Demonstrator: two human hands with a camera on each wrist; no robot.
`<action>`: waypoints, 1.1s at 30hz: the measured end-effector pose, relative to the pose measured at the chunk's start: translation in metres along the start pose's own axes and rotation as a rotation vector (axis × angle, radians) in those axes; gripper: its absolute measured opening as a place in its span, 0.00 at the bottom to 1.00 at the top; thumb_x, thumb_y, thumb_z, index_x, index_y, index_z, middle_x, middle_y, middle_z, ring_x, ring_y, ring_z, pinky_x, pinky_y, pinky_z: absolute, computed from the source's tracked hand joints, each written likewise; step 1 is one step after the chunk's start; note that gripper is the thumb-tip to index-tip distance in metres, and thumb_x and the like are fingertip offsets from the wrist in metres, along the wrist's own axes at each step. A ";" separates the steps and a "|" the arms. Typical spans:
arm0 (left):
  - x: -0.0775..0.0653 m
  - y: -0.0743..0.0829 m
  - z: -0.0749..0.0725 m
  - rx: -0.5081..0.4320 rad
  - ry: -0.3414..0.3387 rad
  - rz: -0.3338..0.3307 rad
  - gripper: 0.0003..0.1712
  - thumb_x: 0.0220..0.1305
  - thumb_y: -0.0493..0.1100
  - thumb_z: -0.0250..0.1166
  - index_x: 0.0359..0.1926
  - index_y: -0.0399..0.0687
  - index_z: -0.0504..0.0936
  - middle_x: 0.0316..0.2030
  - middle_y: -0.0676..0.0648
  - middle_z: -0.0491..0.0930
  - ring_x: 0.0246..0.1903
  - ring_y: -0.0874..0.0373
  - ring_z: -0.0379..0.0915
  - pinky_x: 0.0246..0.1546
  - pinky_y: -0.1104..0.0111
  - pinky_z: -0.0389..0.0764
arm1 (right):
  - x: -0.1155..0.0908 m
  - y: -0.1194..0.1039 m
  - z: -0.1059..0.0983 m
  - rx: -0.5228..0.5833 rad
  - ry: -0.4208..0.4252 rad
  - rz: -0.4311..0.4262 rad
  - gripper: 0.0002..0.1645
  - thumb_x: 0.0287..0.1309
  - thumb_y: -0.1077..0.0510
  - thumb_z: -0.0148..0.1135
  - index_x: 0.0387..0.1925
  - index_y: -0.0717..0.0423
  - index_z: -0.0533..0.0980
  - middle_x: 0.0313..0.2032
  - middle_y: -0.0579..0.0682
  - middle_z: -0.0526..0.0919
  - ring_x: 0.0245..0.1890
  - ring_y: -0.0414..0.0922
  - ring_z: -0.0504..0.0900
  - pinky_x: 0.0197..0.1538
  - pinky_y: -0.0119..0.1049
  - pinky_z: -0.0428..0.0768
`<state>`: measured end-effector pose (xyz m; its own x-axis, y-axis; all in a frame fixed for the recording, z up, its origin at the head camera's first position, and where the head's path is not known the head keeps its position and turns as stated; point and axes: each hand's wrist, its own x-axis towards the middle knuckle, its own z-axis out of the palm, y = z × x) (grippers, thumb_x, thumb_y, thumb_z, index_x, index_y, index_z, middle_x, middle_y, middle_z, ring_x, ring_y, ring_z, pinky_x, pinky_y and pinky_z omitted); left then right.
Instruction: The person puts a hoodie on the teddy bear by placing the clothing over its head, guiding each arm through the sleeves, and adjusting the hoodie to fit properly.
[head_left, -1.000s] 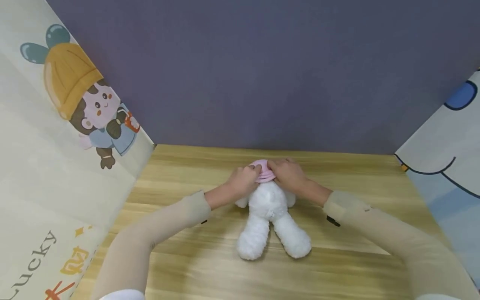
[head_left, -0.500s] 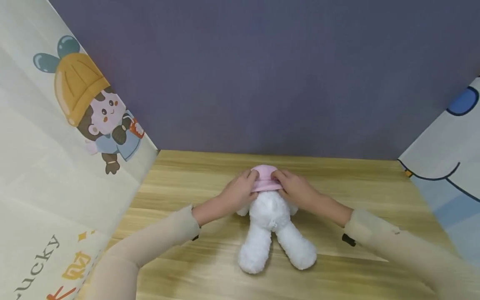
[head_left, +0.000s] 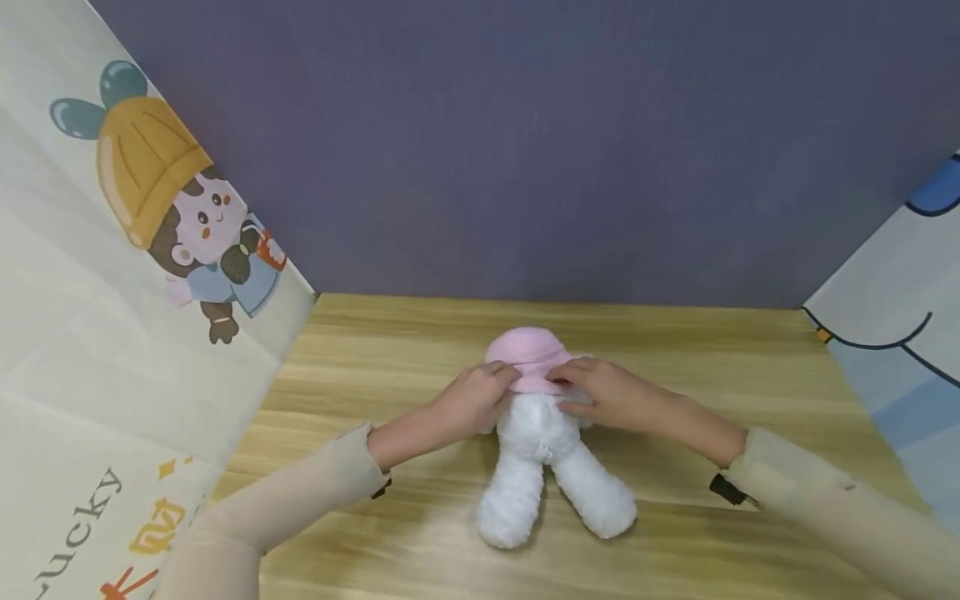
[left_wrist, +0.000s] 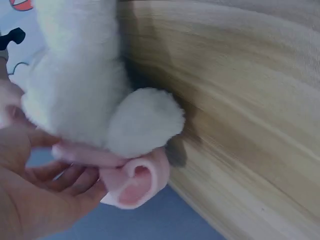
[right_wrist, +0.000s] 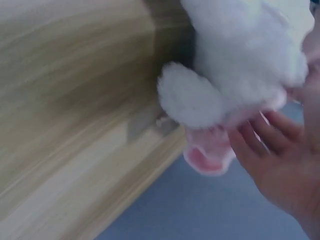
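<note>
A white plush toy lies on the wooden table, its two legs spread toward me. Over its head sits a soft pink hat, which hides the head. Along the hat's near left edge my left hand pinches the cloth, thumb on one side and fingers on the other. My right hand holds the opposite edge, its thumb and fingers somewhat apart around it. The left wrist view shows a pink ear-shaped flap below a fluffy white arm. A similar pink flap hangs beside the right fingers.
A dark grey-blue panel rises behind the table. Printed panels stand at both sides, a cartoon child on the left one and a blue-and-white drawing on the right.
The pink hat has gone from bunched up to a wider dome that reaches nearer to me. Both hands have drawn toward me, with the right thumb now farther from its fingers.
</note>
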<state>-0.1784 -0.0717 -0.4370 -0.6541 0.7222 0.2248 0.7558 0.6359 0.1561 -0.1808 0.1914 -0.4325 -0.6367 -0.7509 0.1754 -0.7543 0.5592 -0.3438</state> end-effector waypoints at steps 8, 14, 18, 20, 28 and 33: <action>-0.012 0.006 -0.002 -0.160 -0.166 -0.130 0.43 0.52 0.57 0.79 0.62 0.38 0.76 0.57 0.41 0.78 0.57 0.48 0.76 0.58 0.57 0.78 | -0.005 -0.005 0.018 -0.023 0.024 -0.022 0.34 0.49 0.54 0.79 0.57 0.61 0.76 0.51 0.51 0.82 0.52 0.49 0.80 0.57 0.50 0.79; -0.009 0.012 0.021 0.002 0.001 0.026 0.20 0.52 0.42 0.78 0.39 0.44 0.76 0.36 0.50 0.75 0.36 0.58 0.73 0.37 0.69 0.78 | -0.002 -0.002 0.051 -0.153 0.260 -0.115 0.15 0.42 0.59 0.75 0.29 0.48 0.74 0.24 0.37 0.69 0.25 0.35 0.66 0.35 0.36 0.74; -0.003 0.009 0.028 0.139 0.136 0.106 0.18 0.51 0.36 0.77 0.34 0.44 0.74 0.30 0.49 0.74 0.32 0.55 0.73 0.34 0.68 0.77 | 0.006 0.004 0.057 -0.168 0.333 -0.118 0.18 0.42 0.62 0.74 0.22 0.47 0.69 0.20 0.37 0.64 0.23 0.36 0.63 0.30 0.35 0.70; 0.000 0.006 0.027 0.120 0.150 0.091 0.19 0.52 0.35 0.76 0.35 0.43 0.72 0.29 0.49 0.74 0.32 0.54 0.73 0.35 0.66 0.77 | 0.009 0.006 0.054 -0.146 0.302 -0.063 0.18 0.42 0.63 0.73 0.23 0.47 0.69 0.20 0.37 0.65 0.23 0.37 0.64 0.31 0.35 0.69; -0.011 -0.019 0.007 -0.159 0.081 -0.074 0.17 0.63 0.47 0.73 0.44 0.43 0.77 0.43 0.47 0.78 0.45 0.53 0.76 0.48 0.61 0.79 | -0.005 0.004 0.032 0.024 0.220 0.202 0.28 0.48 0.54 0.81 0.43 0.55 0.71 0.38 0.46 0.72 0.38 0.44 0.74 0.43 0.42 0.78; -0.016 -0.039 0.012 -0.226 0.091 -0.085 0.18 0.65 0.36 0.68 0.54 0.38 0.78 0.55 0.41 0.77 0.57 0.46 0.75 0.60 0.57 0.77 | -0.009 -0.005 0.031 0.020 0.265 0.157 0.27 0.52 0.56 0.78 0.49 0.60 0.73 0.45 0.51 0.75 0.46 0.47 0.77 0.50 0.44 0.80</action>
<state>-0.1977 -0.1046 -0.4579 -0.7176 0.6350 0.2861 0.6928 0.6088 0.3864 -0.1663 0.1843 -0.4610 -0.7668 -0.5367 0.3520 -0.6417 0.6524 -0.4033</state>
